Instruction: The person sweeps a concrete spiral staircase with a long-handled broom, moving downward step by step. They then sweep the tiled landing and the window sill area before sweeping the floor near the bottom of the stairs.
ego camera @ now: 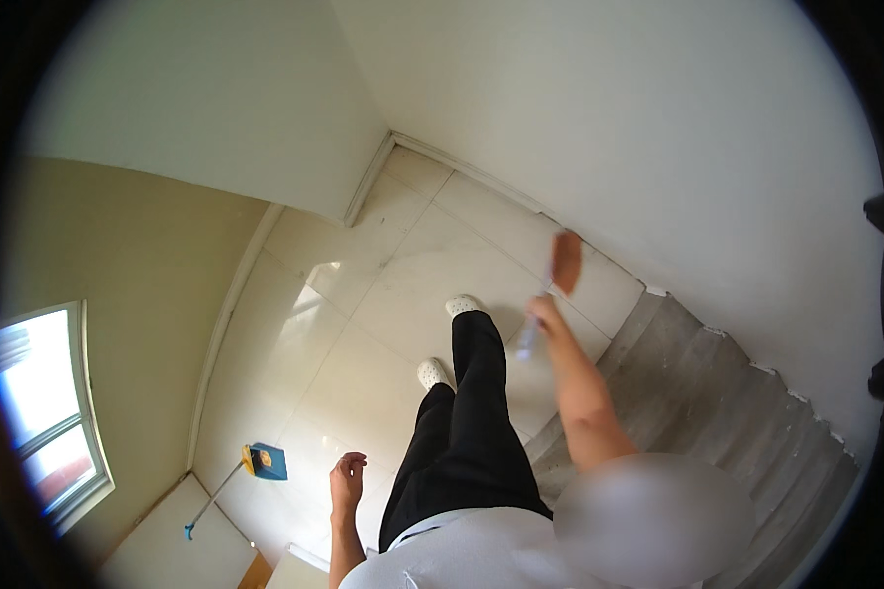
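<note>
My right hand (545,313) grips the pale handle of a hand brush (566,263) with a reddish-brown head. The brush is blurred, and its head is over the tiled floor (383,346) close to the foot of the white wall (633,132). Whether the bristles touch the tiles I cannot tell. My left hand (348,478) hangs beside my left leg with loosely curled fingers, and nothing shows in it.
Grey concrete steps (678,368) descend at right, beside a ragged wall edge. A blue long-handled dustpan (269,461) is on the floor at lower left, with something pale in it. White baseboard (471,173) edges the corner. A window (51,405) is at far left.
</note>
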A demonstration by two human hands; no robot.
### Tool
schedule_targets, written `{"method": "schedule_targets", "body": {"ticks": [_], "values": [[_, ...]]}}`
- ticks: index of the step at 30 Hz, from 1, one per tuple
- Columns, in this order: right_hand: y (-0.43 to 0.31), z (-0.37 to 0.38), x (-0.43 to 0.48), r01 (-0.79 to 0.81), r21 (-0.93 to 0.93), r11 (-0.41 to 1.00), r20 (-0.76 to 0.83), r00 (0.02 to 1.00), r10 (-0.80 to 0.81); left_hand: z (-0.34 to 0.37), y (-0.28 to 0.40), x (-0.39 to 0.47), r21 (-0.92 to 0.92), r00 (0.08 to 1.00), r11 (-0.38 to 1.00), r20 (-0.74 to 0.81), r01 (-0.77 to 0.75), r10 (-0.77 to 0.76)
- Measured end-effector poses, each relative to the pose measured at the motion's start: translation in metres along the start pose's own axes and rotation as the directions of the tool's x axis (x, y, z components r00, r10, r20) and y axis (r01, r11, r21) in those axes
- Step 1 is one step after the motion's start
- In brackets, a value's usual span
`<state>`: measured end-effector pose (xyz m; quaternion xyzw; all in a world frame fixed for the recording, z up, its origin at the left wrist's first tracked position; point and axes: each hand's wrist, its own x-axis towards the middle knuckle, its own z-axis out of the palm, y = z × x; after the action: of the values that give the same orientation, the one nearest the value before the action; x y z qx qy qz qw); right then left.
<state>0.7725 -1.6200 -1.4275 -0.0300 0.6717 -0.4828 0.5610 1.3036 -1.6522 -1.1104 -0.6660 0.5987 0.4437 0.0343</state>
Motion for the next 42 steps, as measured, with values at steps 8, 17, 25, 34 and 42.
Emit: {"method": "schedule_targets", "body": {"ticks": [8, 17, 25, 34, 42], "values": [[-0.097, 0.175, -0.066, -0.258, -0.618, 0.743, -0.066, 0.958, 0.278, 0.035, 0.065, 0.010, -0.150, 0.993, 0.984, -0.046, 0.097, -0.105], [-0.260, -0.026, -0.222, -0.490, -0.293, 0.821, -0.151, 0.871, 0.467, 0.055, 0.098, 0.014, -0.200, 0.975, 0.960, -0.066, 0.194, -0.211], [-0.145, 0.072, 0.042, -0.208, -0.163, 0.964, 0.366, 0.895, 0.255, 0.070, 0.089, -0.012, -0.353, 0.921, 0.900, -0.195, 0.255, -0.337], [-0.211, 0.349, 0.100, 0.160, -0.734, 0.660, 0.241, 0.970, 0.033, 0.092, 0.082, -0.060, -0.472, 0.820, 0.780, -0.183, 0.410, -0.542], [-0.304, 0.215, -0.035, 0.133, -0.896, 0.424, 0.340, 0.819, 0.462, 0.110, 0.076, -0.065, -0.532, 0.810, 0.749, -0.183, 0.395, -0.557]]}}
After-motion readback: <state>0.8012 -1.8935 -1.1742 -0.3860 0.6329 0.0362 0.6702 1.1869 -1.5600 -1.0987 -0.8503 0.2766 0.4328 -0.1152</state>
